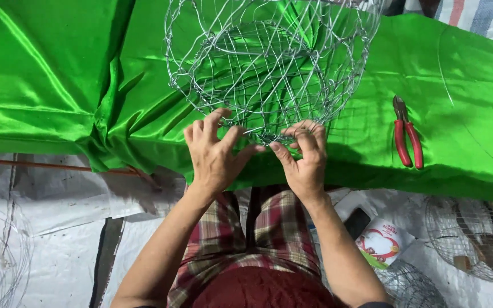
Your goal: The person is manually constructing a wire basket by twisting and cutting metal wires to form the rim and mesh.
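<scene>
From the head view, you've got the round wire-mesh basket lying on the shiny green satin cloth, its near rim pulled right to the table's near edge so both hands can get at it without reaching. Your left hand has its fingers spread and hooked into the mesh at the near rim, pinching wire between thumb and fingertips, which looks like it's steadying the frame. Your right hand is curled over the same rim just beside it, fingertips clamped on a wire strand; the two thumbs nearly meet.

The red-handled pliers lie on the cloth off to the right, well apart from the basket but in easy reach. There's open cloth to the left too, though it's bunched into folds there. Below the near edge you've got your plaid lap, a white sheet on the floor, and more wire baskets at lower right, so it's tight down there.
</scene>
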